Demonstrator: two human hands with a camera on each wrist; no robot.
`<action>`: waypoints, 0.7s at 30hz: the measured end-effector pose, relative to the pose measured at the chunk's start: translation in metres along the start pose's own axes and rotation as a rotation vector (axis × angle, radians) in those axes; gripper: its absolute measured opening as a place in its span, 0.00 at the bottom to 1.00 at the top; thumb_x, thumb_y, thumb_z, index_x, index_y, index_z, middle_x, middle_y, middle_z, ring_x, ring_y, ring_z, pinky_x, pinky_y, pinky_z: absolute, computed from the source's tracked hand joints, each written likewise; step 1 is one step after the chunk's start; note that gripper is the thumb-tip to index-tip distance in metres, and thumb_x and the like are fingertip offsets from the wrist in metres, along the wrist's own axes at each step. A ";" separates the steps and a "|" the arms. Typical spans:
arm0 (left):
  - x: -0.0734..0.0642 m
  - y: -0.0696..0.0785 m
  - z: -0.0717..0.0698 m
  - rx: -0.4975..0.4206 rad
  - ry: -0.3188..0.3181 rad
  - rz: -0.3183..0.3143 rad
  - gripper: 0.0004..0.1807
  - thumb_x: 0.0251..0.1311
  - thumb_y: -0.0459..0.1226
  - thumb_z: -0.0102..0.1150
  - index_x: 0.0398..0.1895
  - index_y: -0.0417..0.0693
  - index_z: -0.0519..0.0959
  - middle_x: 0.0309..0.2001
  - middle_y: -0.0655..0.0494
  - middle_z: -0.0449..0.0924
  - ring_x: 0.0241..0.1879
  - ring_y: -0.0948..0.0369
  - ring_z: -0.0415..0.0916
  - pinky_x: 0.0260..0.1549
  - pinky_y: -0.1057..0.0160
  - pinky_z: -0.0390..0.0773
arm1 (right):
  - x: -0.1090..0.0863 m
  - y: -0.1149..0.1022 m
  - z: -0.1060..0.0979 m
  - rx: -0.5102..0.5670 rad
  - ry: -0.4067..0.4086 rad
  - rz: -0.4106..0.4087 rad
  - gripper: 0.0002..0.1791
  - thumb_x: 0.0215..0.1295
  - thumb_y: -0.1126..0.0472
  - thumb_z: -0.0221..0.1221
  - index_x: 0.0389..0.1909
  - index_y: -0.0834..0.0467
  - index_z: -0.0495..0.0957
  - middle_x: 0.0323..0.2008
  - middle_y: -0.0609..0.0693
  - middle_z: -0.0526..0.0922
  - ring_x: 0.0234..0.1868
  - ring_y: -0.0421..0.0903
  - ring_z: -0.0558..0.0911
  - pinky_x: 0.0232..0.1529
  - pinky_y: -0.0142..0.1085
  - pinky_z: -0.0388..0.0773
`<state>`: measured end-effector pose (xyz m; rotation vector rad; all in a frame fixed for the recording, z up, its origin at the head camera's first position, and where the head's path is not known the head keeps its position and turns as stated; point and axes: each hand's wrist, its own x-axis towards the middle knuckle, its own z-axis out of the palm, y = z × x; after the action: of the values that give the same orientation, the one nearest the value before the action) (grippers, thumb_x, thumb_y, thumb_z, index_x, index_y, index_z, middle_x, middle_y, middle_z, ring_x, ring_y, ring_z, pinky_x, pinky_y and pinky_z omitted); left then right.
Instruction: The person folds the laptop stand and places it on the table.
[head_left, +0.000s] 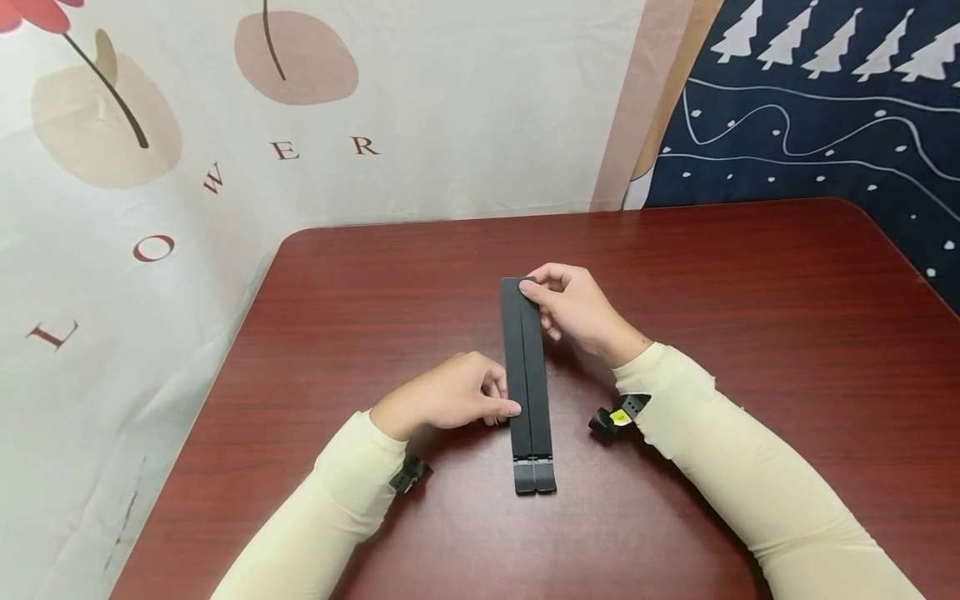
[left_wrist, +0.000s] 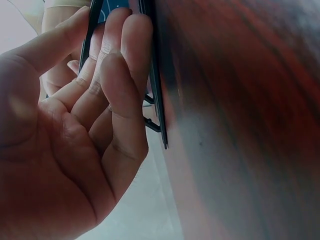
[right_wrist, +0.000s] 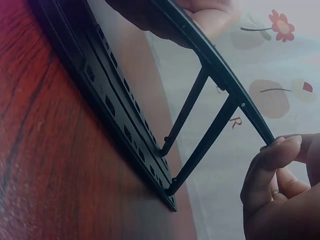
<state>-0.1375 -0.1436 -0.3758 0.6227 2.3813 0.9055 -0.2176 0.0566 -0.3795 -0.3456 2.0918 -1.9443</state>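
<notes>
A black folding laptop stand (head_left: 528, 375) stands lengthwise on the table, its two long bars side by side. The right wrist view shows its upper bar (right_wrist: 220, 75) raised off the slotted base (right_wrist: 112, 107), with slanted struts (right_wrist: 202, 145) between them. My right hand (head_left: 581, 312) pinches the far end of the upper part, thumb on top and fingers below. At the near left edge, my left hand (head_left: 453, 392) holds the upper part with its thumb on top. Its curled fingers (left_wrist: 120, 95) reach into the gap above the base in the left wrist view.
The stand sits on a reddish-brown wooden table (head_left: 375, 292) with rounded far corners. Behind it hang a pale printed cloth (head_left: 465, 108) and a dark blue cloth (head_left: 810, 133) with white trees. A black strapped device (head_left: 611, 421) is at the right wrist.
</notes>
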 end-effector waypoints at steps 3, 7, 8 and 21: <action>0.000 0.002 0.000 -0.004 -0.007 -0.006 0.11 0.63 0.43 0.67 0.25 0.50 0.80 0.21 0.59 0.85 0.23 0.62 0.83 0.30 0.68 0.75 | -0.001 -0.001 0.000 -0.005 0.017 -0.001 0.09 0.73 0.60 0.58 0.44 0.64 0.77 0.18 0.46 0.73 0.13 0.40 0.68 0.13 0.32 0.69; 0.001 0.002 0.001 -0.022 -0.016 -0.013 0.10 0.64 0.42 0.65 0.28 0.49 0.79 0.22 0.59 0.85 0.24 0.64 0.83 0.32 0.68 0.77 | -0.003 -0.002 -0.001 -0.006 0.034 0.004 0.09 0.74 0.60 0.57 0.43 0.63 0.76 0.18 0.46 0.73 0.13 0.40 0.68 0.13 0.31 0.70; 0.002 0.002 0.002 -0.025 -0.016 -0.011 0.10 0.65 0.42 0.65 0.28 0.48 0.79 0.22 0.59 0.85 0.24 0.64 0.83 0.32 0.68 0.77 | -0.003 -0.002 -0.002 -0.005 0.037 0.005 0.09 0.74 0.60 0.57 0.43 0.63 0.76 0.18 0.47 0.73 0.13 0.40 0.68 0.13 0.31 0.70; 0.001 0.002 0.004 -0.010 0.006 -0.002 0.11 0.65 0.43 0.65 0.24 0.52 0.80 0.21 0.61 0.85 0.24 0.63 0.84 0.34 0.65 0.78 | -0.008 -0.001 -0.006 0.005 0.056 0.024 0.09 0.74 0.59 0.57 0.41 0.63 0.73 0.19 0.47 0.73 0.12 0.40 0.69 0.14 0.32 0.72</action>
<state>-0.1358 -0.1398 -0.3768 0.6142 2.3805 0.9193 -0.2124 0.0653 -0.3779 -0.2673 2.1153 -1.9664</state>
